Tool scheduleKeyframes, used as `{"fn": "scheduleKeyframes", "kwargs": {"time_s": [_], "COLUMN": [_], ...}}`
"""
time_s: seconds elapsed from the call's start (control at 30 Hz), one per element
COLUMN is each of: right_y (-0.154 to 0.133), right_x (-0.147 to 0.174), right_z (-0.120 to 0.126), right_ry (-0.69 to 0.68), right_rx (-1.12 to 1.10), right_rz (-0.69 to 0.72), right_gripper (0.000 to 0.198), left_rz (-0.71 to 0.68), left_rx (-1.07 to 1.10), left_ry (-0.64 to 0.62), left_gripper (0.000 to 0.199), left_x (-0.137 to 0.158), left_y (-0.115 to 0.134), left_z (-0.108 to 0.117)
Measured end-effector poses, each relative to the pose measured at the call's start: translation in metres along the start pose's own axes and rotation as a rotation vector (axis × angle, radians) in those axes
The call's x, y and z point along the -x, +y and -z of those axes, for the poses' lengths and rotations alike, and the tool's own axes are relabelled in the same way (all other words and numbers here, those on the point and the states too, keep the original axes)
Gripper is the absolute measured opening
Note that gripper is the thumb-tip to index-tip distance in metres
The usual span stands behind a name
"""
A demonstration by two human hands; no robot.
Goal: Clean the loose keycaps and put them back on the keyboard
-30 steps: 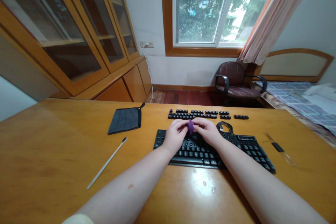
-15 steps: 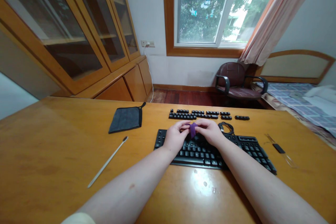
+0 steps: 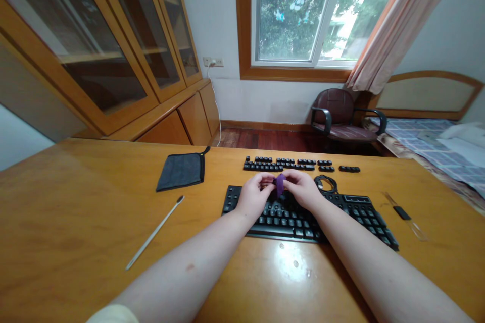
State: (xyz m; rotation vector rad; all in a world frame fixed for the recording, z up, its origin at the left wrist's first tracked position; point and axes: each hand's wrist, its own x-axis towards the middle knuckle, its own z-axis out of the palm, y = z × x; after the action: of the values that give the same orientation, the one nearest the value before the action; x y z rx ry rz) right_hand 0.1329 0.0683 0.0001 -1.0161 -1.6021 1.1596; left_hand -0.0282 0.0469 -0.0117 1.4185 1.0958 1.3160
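Over the back part of a black keyboard (image 3: 288, 229), both my hands meet with their fingertips close together. My right hand (image 3: 301, 189) pinches a small purple cloth (image 3: 280, 185), which hangs down from the fingers. In my left hand (image 3: 254, 196), thumb and fingers close on a small dark piece, apparently a keycap (image 3: 275, 181), against the cloth's left side; the fingers hide most of it. Behind the hands, loose black keycaps (image 3: 263, 167) stand in rows on the table. A coiled black cable (image 3: 326, 184) lies just right of my right hand.
To the left on the wooden table (image 3: 76, 212) lie a dark grey zipped pouch (image 3: 182, 170) and a thin white stick brush (image 3: 155, 232). A wire keycap puller (image 3: 402, 213) with a black middle lies right of the keyboard. Beyond the table stands a chair (image 3: 335, 111).
The purple cloth has shifted slightly to the right and turned between my fingers. A dark edge of the small piece now shows beside it. Both arms stay nearly in place.
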Motion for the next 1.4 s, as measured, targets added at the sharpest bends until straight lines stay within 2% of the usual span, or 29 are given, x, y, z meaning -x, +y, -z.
{"fn": "scheduleKeyframes", "kwargs": {"time_s": [0.2,0.4,0.57,0.87,1.03,1.2,1.4], "right_y": [0.0,-0.003,0.001,0.0,0.001,0.003,0.002], "right_x": [0.0,0.001,0.001,0.002,0.003,0.002,0.002], "right_z": [-0.003,-0.004,-0.004,-0.004,-0.005,-0.005,-0.004], "right_ry": [0.0,-0.017,-0.017,-0.079,-0.076,-0.058,-0.096], "right_rx": [-0.066,-0.078,-0.05,0.083,0.032,-0.092,-0.057], "right_rz": [-0.012,-0.012,0.01,0.024,0.061,0.031,0.014], "right_gripper": [0.014,0.018,0.021,0.022,0.022,0.023,0.03], "left_rz": [-0.033,-0.088,-0.159,-0.259,-0.236,-0.194,-0.219], "left_rx": [-0.031,-0.112,-0.229,-0.431,-0.416,-0.347,-0.362], "left_ry": [-0.022,0.036,0.034,-0.034,-0.039,-0.019,-0.036], "left_gripper": [0.022,0.025,0.021,0.026,0.027,0.023,0.026], "left_x": [0.001,0.002,0.005,0.01,0.009,0.007,0.007], "left_y": [0.004,0.003,0.01,0.022,0.02,0.018,0.015], "left_z": [-0.001,0.0,0.002,0.004,0.003,0.003,0.003]}}
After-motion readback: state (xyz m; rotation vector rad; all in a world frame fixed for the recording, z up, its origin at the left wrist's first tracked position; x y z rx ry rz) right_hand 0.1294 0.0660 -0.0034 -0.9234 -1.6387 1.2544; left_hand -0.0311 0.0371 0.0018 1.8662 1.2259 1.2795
